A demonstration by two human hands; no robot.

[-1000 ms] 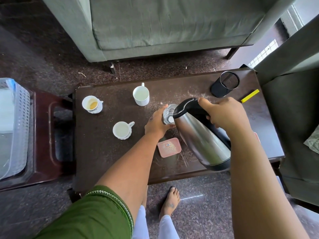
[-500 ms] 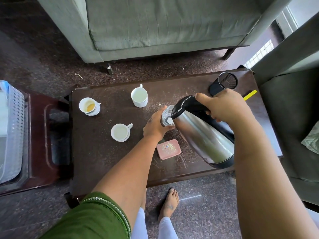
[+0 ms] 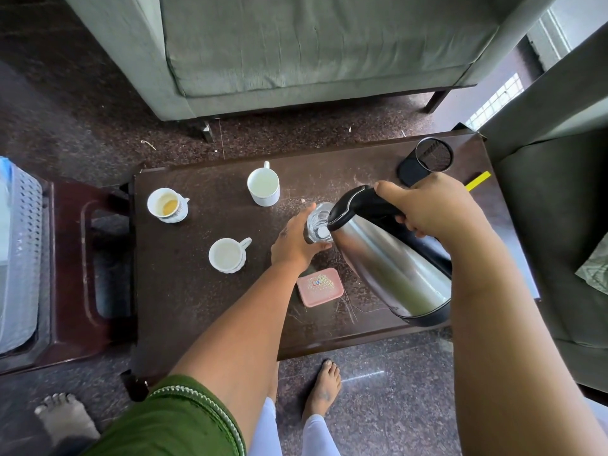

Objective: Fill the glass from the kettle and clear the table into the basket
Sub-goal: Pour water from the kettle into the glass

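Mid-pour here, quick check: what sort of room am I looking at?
Most likely a home living room: a grey-green sofa faces a low dark coffee table holding used teacups, with an armchair at the right.

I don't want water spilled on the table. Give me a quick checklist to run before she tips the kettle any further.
1. Left hand grips the glass: ok.
2. Right hand grips the handle of the kettle: ok.
3. Kettle's spout end over the glass mouth: ok, it overlaps the rim.
4. Glass standing on the table: cannot tell, the hand hides its base.
5. Water level in the glass: cannot tell, the kettle's lid covers part of it.
6. Pink box clear of the pour: ok, it lies apart, nearer the person.
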